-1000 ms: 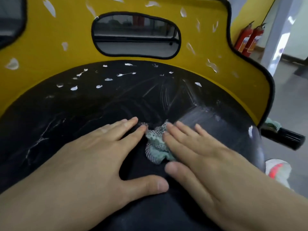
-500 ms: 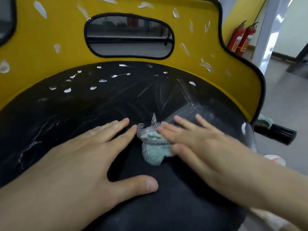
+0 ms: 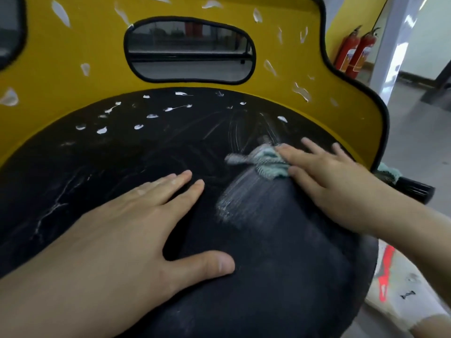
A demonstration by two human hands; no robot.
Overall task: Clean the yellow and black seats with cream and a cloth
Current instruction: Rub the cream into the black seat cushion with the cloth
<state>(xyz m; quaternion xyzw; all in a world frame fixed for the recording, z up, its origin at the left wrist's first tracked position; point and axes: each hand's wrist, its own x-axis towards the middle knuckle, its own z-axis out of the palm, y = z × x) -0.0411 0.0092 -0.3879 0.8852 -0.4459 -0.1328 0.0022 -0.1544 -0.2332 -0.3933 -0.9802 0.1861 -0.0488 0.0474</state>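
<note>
The cloth [image 3: 266,162] lies bunched on the black seat [image 3: 268,276], right of centre in the frame, pinned under the right hand [image 3: 329,174]. That hand's grip is released. Its fingers lie straight and spread on top of the cloth, pressing it to the seat rather than curling round it, and the cloth sticks out past the fingertips toward the left. The left hand [image 3: 136,228] is also flat on the seat, lower left of centre. Its grip is released and holds nothing. It is well apart from the cloth and seems only to brace.

The next stroke turns on where the unspread cream lies from the cloth. A streaked smear [image 3: 234,196] sits just below and left of the cloth, its streaks running from lower left to upper right, toward the right hand. The cream dabs [image 3: 151,116] lie in a band along the seat's upper edge, up and to the left of the cloth, with one dab close above it. More dabs dot the yellow back [image 3: 73,45] across the top of the frame.

So the remaining work lies mostly up and left of the cloth. The right hand is the nearer one and has the cloth under it, so a sweep leftward across the upper seat looks like the natural move. The left hand sits below that path. The black part looks partly wiped and the yellow not begun.
</note>
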